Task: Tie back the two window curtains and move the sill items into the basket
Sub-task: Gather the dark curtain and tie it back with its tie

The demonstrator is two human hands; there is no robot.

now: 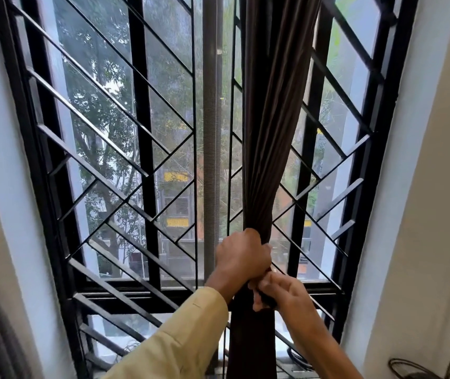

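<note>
1. Black wire loop (395, 367) curves in the corner at 5 o'clock; whether it is a basket, or holds anything, cannot be told.
2. The brown curtain (270, 132) hangs just right of centre with its long axis vertical, from 12 to 6 o'clock. It is gathered into a narrow, pleated bundle with a faint sheen.
3. The left hand (241, 253) wraps the bundle in a tight fist. At its 4 o'clock, touching it, the right hand (281, 292) pinches the curtain's dark fabric.
4. Behind stands a black metal grille (141, 132) of diagonal bars.

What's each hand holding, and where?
Both hold the dark brown fabric curtain at its gathered middle: left hand fisted round the bunch, right hand gripping it just below.
</note>
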